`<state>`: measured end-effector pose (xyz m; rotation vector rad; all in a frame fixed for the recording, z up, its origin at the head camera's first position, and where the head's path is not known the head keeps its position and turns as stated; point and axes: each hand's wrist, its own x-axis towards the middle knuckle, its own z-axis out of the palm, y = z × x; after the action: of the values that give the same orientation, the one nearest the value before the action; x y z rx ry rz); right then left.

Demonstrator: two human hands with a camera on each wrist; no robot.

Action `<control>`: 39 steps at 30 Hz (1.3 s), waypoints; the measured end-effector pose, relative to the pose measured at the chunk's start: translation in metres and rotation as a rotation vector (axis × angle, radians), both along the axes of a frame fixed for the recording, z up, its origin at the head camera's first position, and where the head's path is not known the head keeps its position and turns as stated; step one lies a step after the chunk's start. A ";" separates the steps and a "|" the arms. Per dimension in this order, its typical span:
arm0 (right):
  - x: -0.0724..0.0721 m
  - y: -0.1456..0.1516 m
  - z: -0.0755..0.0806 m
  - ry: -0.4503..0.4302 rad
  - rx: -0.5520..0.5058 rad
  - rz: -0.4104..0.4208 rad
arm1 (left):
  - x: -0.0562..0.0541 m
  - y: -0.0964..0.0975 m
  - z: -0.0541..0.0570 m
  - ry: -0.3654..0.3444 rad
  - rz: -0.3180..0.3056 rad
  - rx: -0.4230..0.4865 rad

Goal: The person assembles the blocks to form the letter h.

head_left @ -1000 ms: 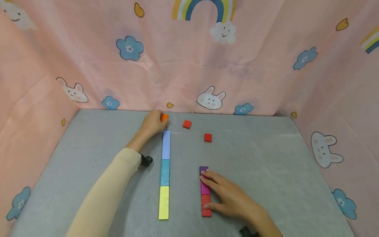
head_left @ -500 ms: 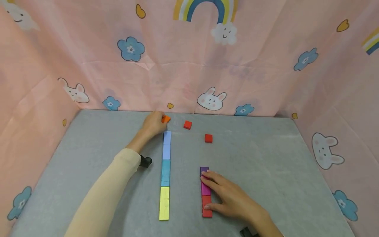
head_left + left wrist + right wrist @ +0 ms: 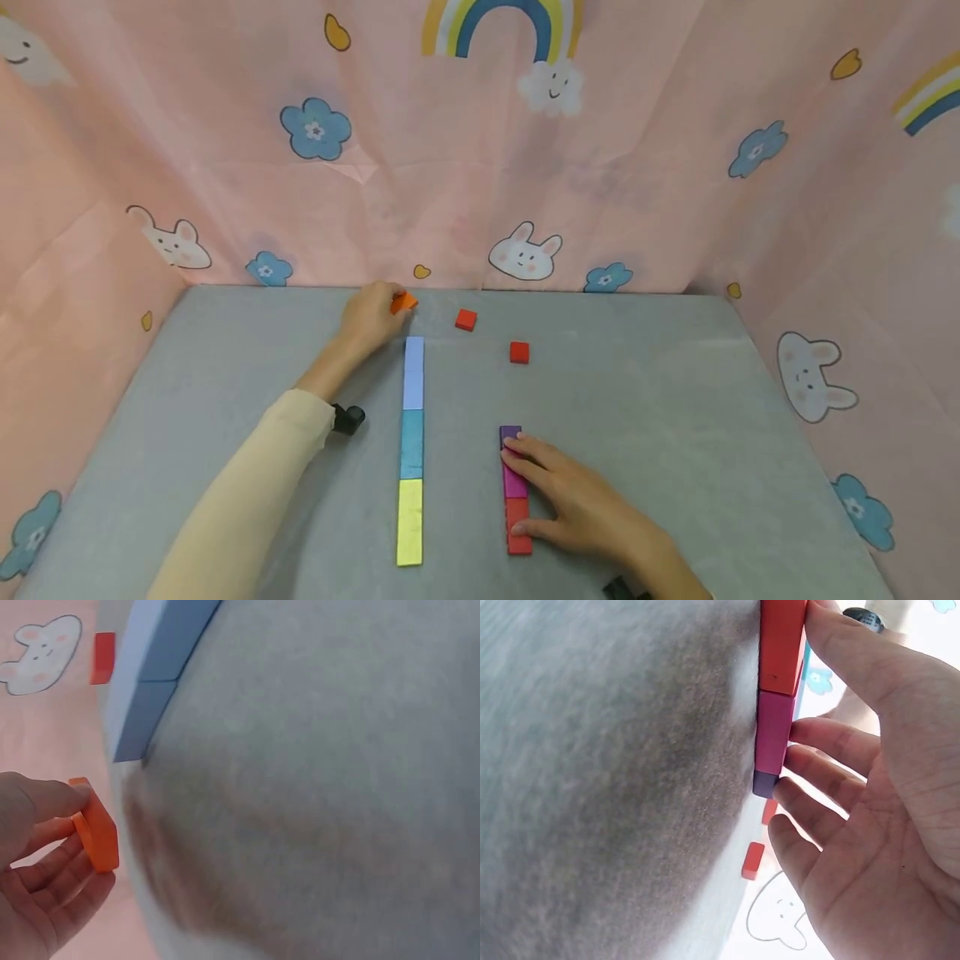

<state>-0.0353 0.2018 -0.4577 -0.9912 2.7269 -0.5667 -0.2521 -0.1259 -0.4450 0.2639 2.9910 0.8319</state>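
At the far edge of the table, my left hand (image 3: pixel 372 317) pinches an orange block (image 3: pixel 99 829) between thumb and fingertips. The block has angled edges, and part of it is hidden by the fingers. Just nearer lies the far end of a straight row: light blue blocks (image 3: pixel 414 372), a teal section (image 3: pixel 412 443) and a yellow section (image 3: pixel 409 522). My right hand (image 3: pixel 581 500) rests with spread fingers on a second, shorter row. That row has a purple block (image 3: pixel 511 432), a magenta block (image 3: pixel 514 483) and a red block (image 3: pixel 517 510).
Two small red blocks lie apart beyond the short row, one red block (image 3: pixel 466 320) near the back edge and another red block (image 3: pixel 519 352) nearer. A pink printed cloth (image 3: pixel 450 208) stands behind and at the sides of the grey table (image 3: pixel 637 400).
The orange block has turned a little in my left hand, so that a pointed corner shows. My right hand keeps its place on the short row. The head view has shifted slightly.
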 end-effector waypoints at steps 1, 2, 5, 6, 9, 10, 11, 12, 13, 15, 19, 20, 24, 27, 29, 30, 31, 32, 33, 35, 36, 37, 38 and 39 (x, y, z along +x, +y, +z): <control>0.000 0.000 0.000 0.003 -0.004 0.001 | 0.001 -0.001 0.002 0.008 -0.005 0.007; 0.000 0.000 0.000 0.000 -0.007 0.002 | 0.003 -0.001 0.004 0.013 -0.012 0.013; -0.001 0.000 0.001 -0.031 -0.008 -0.001 | 0.013 0.000 0.012 0.027 -0.052 0.022; -0.001 0.000 0.001 -0.039 -0.006 -0.001 | 0.017 0.000 0.015 0.034 -0.069 0.024; -0.003 -0.001 0.002 -0.045 0.002 -0.001 | 0.029 0.001 0.023 0.065 -0.117 0.019; -0.003 0.000 0.002 -0.040 0.002 -0.002 | 0.033 0.003 0.025 0.076 -0.135 0.015; -0.002 0.000 0.002 -0.037 0.004 -0.003 | 0.038 0.005 0.026 0.087 -0.153 0.011; -0.002 0.001 0.003 -0.037 0.005 -0.007 | 0.042 0.007 0.027 0.096 -0.170 0.005; -0.002 0.001 0.003 -0.035 0.006 -0.009 | 0.046 0.009 0.028 0.099 -0.188 0.003; -0.002 0.002 0.003 -0.036 0.006 -0.012 | 0.055 0.014 0.028 0.097 -0.232 0.001; -0.002 0.002 0.004 -0.043 0.014 -0.011 | 0.072 0.024 0.024 0.079 -0.306 0.010; -0.002 0.002 0.004 -0.043 0.013 -0.011 | 0.075 0.027 0.023 0.082 -0.323 0.014; -0.001 -0.001 0.004 -0.044 0.012 -0.006 | 0.087 0.032 0.017 0.092 -0.365 0.011; -0.002 -0.004 0.003 -0.058 0.014 -0.005 | 0.094 0.033 0.014 0.084 -0.380 -0.003; -0.002 -0.005 0.003 -0.076 0.024 -0.016 | 0.097 0.034 0.013 0.075 -0.392 -0.006; -0.002 -0.005 0.003 -0.084 0.030 -0.023 | 0.099 0.035 0.012 0.073 -0.398 -0.003; -0.003 -0.004 0.003 -0.092 0.035 -0.027 | 0.100 0.036 0.012 0.069 -0.405 -0.001; -0.003 -0.004 0.004 -0.102 0.042 -0.033 | 0.102 0.037 0.011 0.069 -0.411 -0.003; -0.003 -0.004 0.004 -0.112 0.047 -0.037 | 0.103 0.037 0.010 0.066 -0.416 -0.002; -0.003 -0.004 0.004 -0.127 0.052 -0.040 | 0.106 0.038 0.007 0.063 -0.422 -0.003; -0.003 -0.004 0.004 -0.130 0.052 -0.040 | 0.108 0.038 0.006 0.064 -0.425 -0.004; -0.003 -0.003 0.005 -0.131 0.050 -0.040 | 0.109 0.039 0.005 0.063 -0.428 -0.008; -0.003 -0.003 0.005 -0.132 0.049 -0.042 | 0.110 0.039 0.004 0.064 -0.430 -0.010; -0.003 -0.003 0.005 -0.126 0.046 -0.041 | 0.111 0.040 0.003 0.065 -0.432 -0.012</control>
<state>-0.0384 0.1989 -0.4530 -0.8602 2.6418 -0.5504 -0.1412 -0.0862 -0.4415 0.9107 2.8228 0.7641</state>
